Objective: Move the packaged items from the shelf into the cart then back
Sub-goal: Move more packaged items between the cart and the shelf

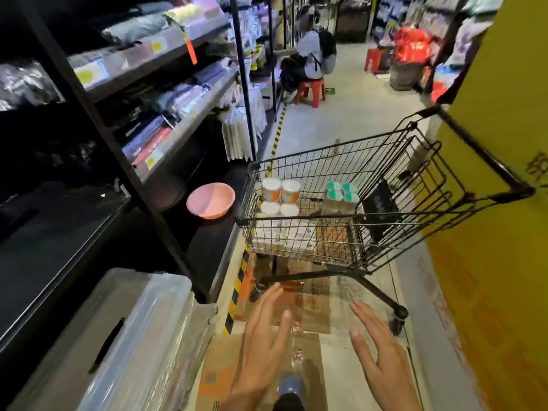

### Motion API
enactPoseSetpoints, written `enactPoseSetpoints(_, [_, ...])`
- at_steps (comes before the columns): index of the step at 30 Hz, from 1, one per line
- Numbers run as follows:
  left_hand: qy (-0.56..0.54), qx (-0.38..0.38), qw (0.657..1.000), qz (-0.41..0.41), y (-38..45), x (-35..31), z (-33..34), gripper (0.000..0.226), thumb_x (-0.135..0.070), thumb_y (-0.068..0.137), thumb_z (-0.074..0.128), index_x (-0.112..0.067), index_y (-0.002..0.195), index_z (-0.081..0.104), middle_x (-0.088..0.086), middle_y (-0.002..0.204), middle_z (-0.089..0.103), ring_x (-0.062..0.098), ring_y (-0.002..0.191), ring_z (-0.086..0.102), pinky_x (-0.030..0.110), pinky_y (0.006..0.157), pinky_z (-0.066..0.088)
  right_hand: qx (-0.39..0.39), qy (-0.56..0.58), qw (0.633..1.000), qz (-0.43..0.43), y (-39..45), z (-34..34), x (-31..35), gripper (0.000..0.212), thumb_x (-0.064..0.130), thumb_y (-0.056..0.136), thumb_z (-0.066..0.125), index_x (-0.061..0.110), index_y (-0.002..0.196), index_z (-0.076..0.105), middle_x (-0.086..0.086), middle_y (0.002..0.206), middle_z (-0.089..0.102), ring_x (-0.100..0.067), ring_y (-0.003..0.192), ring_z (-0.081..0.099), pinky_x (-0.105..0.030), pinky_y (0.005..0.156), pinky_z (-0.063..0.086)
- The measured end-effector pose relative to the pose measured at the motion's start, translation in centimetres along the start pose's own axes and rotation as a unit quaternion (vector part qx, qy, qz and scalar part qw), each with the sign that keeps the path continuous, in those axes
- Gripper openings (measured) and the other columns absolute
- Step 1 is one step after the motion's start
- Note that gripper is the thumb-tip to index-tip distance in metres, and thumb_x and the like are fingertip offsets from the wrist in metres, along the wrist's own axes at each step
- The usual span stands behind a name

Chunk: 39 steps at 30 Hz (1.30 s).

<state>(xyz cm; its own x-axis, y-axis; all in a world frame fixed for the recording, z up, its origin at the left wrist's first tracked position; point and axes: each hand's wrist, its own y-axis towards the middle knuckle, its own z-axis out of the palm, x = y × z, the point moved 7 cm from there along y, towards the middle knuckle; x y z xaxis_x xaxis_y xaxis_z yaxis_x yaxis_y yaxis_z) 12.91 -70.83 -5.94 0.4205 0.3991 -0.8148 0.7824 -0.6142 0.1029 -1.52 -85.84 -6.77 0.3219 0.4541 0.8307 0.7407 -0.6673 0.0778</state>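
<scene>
1. Our left hand (261, 330) and right hand (376, 345) hang low over the floor, fingers spread, gripping nothing.
2. The packaged items, an orange-labelled pack (280, 189) and a teal-capped pack (339, 195), sit up ahead in the cart (385, 161), well apart from both hands.
3. Shelf (178, 126) on our left.

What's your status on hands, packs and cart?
Both hands, left hand and right hand, open, empty. Orange-label pack and teal-cap pack in cart. Nothing blocking.
</scene>
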Motion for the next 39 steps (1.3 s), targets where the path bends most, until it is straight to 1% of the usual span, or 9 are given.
enactPoseSetpoints(4, [-0.014, -0.004, 1.000, 0.008, 9.2, 0.4, -0.5, 0.030, -0.051, 0.095, 0.037, -0.057, 0.124, 0.033, -0.035, 0.140, 0.031, -0.014, 0.131, 0.027, 0.017, 0.110, 0.026, -0.017, 0.014, 1.000, 0.007, 9.4, 0.6, 0.9, 0.039, 0.051, 0.090, 0.043, 0.044, 0.128, 0.044, 0.027, 0.140, 0.041, 0.008, 0.133, 0.032, -0.026, 0.114, 0.026])
enactPoseSetpoints(10, [-0.005, 0.011, 1.000, 0.017, 20.9, 0.6, -0.7, 0.049, -0.058, 0.088, 0.034, -0.045, 0.136, 0.037, -0.021, 0.144, 0.039, -0.003, 0.136, 0.030, 0.038, 0.113, 0.032, -0.056, 0.035, 0.998, 0.015, 20.8, 0.3, 2.4, 0.043, 0.046, 0.093, 0.047, 0.034, 0.134, 0.046, 0.018, 0.143, 0.041, 0.000, 0.135, 0.033, -0.032, 0.113, 0.030])
enactPoseSetpoints(13, [-0.012, 0.027, 0.999, 0.017, 25.7, 0.3, 0.5, 0.053, -0.054, 0.090, 0.038, -0.037, 0.140, 0.038, -0.020, 0.146, 0.037, -0.004, 0.136, 0.028, 0.036, 0.115, 0.030, -0.073, 0.022, 0.997, 0.027, 24.8, -0.5, 1.9, 0.049, 0.047, 0.093, 0.048, 0.026, 0.137, 0.048, 0.016, 0.142, 0.040, 0.002, 0.133, 0.031, -0.022, 0.108, 0.023])
enactPoseSetpoints(19, [-0.007, 0.038, 0.999, 0.028, 34.4, -0.3, 4.7, 0.043, -0.039, 0.094, 0.044, -0.035, 0.137, 0.039, -0.019, 0.142, 0.040, -0.006, 0.131, 0.031, 0.024, 0.113, 0.028, -0.074, 0.016, 0.996, 0.046, 33.2, -1.7, -1.3, 0.060, 0.061, 0.088, 0.047, 0.027, 0.137, 0.047, 0.017, 0.141, 0.040, 0.002, 0.131, 0.034, -0.023, 0.108, 0.026])
enactPoseSetpoints(22, [0.004, 0.044, 0.999, 0.023, 39.2, -0.2, 7.6, 0.047, -0.043, 0.095, 0.043, -0.030, 0.140, 0.038, -0.015, 0.143, 0.040, -0.006, 0.130, 0.031, 0.013, 0.108, 0.024, -0.066, 0.016, 0.995, 0.067, 38.0, -2.5, -4.1, 0.056, 0.054, 0.090, 0.050, 0.025, 0.138, 0.047, 0.013, 0.142, 0.043, -0.003, 0.133, 0.036, -0.025, 0.108, 0.027])
enactPoseSetpoints(26, [-0.019, 0.053, 0.998, 0.012, 45.6, 0.1, 12.0, 0.056, -0.059, 0.089, 0.037, -0.037, 0.141, 0.036, -0.021, 0.146, 0.036, -0.005, 0.135, 0.028, 0.031, 0.112, 0.032, -0.032, -0.006, 0.994, 0.103, 44.9, -3.3, -8.9, 0.056, 0.046, 0.088, 0.051, 0.025, 0.140, 0.044, 0.008, 0.145, 0.042, -0.005, 0.133, 0.035, -0.028, 0.111, 0.026])
enactPoseSetpoints(30, [-0.025, 0.084, 0.996, -0.019, 50.5, 0.8, 16.9, 0.053, -0.051, 0.093, 0.049, -0.050, 0.137, 0.022, -0.027, 0.147, 0.023, -0.012, 0.133, 0.020, 0.024, 0.112, 0.024, 0.007, -0.008, 0.989, 0.144, 50.3, -3.2, -13.5, 0.059, 0.037, 0.089, 0.060, 0.024, 0.143, 0.039, 0.006, 0.147, 0.040, 0.000, 0.126, 0.033, -0.020, 0.105, 0.026])
enactPoseSetpoints(34, [-0.008, 0.118, 0.990, -0.073, 54.5, 3.3, 21.7, 0.068, -0.048, 0.089, 0.057, -0.050, 0.137, 0.008, -0.026, 0.145, 0.010, -0.003, 0.136, 0.011, 0.021, 0.112, 0.014, 0.016, 0.025, 0.980, 0.198, 54.4, -2.3, -18.1, 0.067, 0.032, 0.084, 0.069, 0.024, 0.143, 0.038, 0.006, 0.144, 0.042, -0.001, 0.123, 0.034, -0.021, 0.102, 0.029])
enactPoseSetpoints(39, [0.016, 0.159, 0.979, -0.129, 58.6, 8.7, 27.6, 0.086, -0.046, 0.082, 0.068, -0.033, 0.149, 0.016, -0.008, 0.157, 0.017, 0.011, 0.143, 0.016, 0.033, 0.118, 0.019, -0.023, 0.049, 0.956, 0.288, 57.4, 0.7, -25.0, 0.081, 0.025, 0.073, 0.081, 0.019, 0.142, 0.038, -0.003, 0.145, 0.043, -0.019, 0.132, 0.038, -0.032, 0.105, 0.032])
